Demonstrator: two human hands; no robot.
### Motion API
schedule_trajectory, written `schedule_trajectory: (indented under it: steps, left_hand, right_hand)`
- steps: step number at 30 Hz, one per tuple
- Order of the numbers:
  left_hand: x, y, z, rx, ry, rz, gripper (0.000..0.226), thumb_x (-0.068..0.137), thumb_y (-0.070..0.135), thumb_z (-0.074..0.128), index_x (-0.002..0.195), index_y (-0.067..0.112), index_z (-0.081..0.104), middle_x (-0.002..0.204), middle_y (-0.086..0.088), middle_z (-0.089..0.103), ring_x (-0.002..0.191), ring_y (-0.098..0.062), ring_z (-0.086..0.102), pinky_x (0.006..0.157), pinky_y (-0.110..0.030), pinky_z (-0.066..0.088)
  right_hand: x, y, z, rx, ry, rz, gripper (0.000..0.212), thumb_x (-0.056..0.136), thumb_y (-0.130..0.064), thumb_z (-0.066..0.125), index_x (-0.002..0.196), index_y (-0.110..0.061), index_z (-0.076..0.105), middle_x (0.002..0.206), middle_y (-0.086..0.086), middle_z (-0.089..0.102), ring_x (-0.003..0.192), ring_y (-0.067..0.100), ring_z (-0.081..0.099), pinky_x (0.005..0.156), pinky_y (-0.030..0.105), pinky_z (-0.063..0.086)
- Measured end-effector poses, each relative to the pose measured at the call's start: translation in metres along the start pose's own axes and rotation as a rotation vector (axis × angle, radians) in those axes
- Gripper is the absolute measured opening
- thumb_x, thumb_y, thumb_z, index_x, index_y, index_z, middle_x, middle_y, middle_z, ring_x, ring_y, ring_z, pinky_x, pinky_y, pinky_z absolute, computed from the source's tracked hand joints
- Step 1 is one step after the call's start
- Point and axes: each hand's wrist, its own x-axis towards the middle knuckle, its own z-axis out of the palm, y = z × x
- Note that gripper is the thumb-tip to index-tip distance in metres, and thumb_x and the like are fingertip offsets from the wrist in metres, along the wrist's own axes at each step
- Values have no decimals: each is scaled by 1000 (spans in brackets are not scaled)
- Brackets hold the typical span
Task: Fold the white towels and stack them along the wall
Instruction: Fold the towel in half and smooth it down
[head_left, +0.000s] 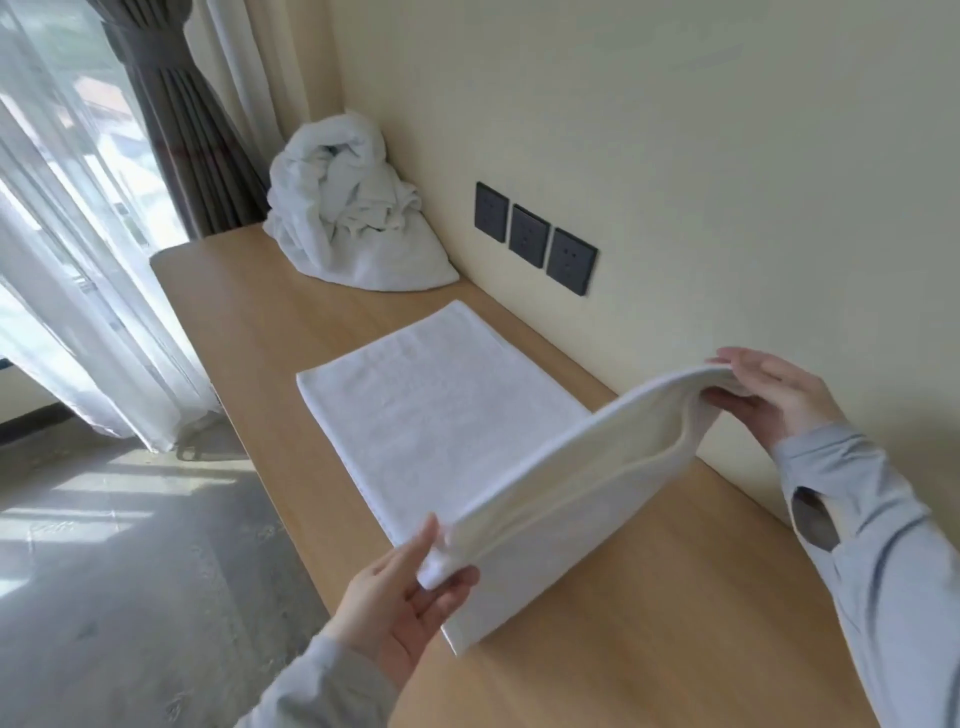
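Wooden counter (649, 597) by wall | my left hand (400, 608) and right hand (769, 395) pinch the towel (441, 415) edge, half-folded, lifted | crumpled pile (343, 208) left; nothing stacked yet.

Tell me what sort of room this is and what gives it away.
Probably a hotel or guest room: a long wooden counter runs along the wall under three dark wall sockets, floor-length curtains hang at a big window, and a heap of white towels waits behind the half-folded towel.
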Motion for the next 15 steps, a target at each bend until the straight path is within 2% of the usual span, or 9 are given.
schedule_trajectory:
  steps: [2, 4, 5, 7, 8, 10, 12, 13, 15]
  left_hand:
    - [16, 37, -15, -76, -41, -12, 35, 67, 19, 65, 86, -10, 66, 75, -25, 68, 60, -26, 70, 46, -26, 55]
    - [36, 71, -29, -55, -99, 3, 20, 72, 6, 60, 77, -10, 71, 76, -22, 69, 63, -23, 71, 49, -23, 55]
    - [47, 87, -34, 6, -117, 11, 14, 68, -2, 60, 73, -9, 72, 74, -18, 69, 62, -19, 70, 51, -21, 55]
    - [73, 115, -45, 154, -111, 16, 21, 57, -12, 65, 77, -8, 69, 67, -13, 66, 57, -14, 67, 51, -19, 54]
    - [87, 127, -49, 205, -84, 9, 20, 56, -11, 69, 75, -5, 67, 63, -11, 63, 52, -14, 64, 47, -19, 52]
    - [114, 153, -55, 305, -12, 34, 14, 64, 10, 77, 57, 11, 64, 51, -5, 51, 39, -12, 50, 37, -17, 41]
    - [149, 175, -64, 417, 61, 178, 38, 67, 29, 76, 37, 15, 59, 42, 4, 44, 34, -8, 39, 36, -15, 32]
    - [165, 185, -69, 446, 113, 276, 39, 68, 31, 75, 37, 13, 61, 42, 5, 49, 35, -6, 42, 38, -12, 34]
    - [198, 206, -78, 456, 194, 396, 37, 69, 33, 75, 52, 0, 68, 58, 0, 59, 50, -6, 53, 48, -10, 40]
  right_hand:
    - [26, -9, 32, -135, -87, -14, 25, 77, 11, 58, 95, -6, 62, 78, -6, 73, 80, 9, 67, 76, 20, 56]
    - [56, -15, 67, -387, -103, -23, 34, 74, 19, 60, 98, -6, 63, 74, -9, 71, 74, 2, 65, 73, 12, 53]
    - [72, -17, 84, -504, -89, -40, 33, 74, 18, 62, 99, -3, 64, 73, -8, 69, 69, 3, 65, 71, 12, 54]
    - [105, -18, 121, -717, -62, -103, 20, 77, 8, 66, 95, -2, 65, 70, 5, 66, 58, 11, 65, 69, 25, 57]
    - [121, -16, 141, -861, -47, -152, 14, 79, -1, 69, 91, -5, 66, 71, 9, 64, 60, 18, 64, 70, 31, 54]
    - [152, -11, 180, -1094, -24, -224, 14, 79, -16, 71, 91, -9, 68, 79, 9, 64, 74, 24, 60, 74, 28, 44]
    - [184, 2, 219, -1112, -51, -242, 16, 80, -18, 69, 92, -8, 67, 84, 12, 66, 79, 25, 58, 73, 28, 42]
    - [199, 12, 238, -1112, -72, -242, 15, 81, -17, 67, 92, -7, 66, 85, 14, 66, 78, 26, 57, 70, 28, 41]
    - [229, 38, 273, -1120, -91, -210, 15, 84, -15, 63, 94, -5, 63, 88, 15, 65, 80, 26, 56, 68, 27, 36]
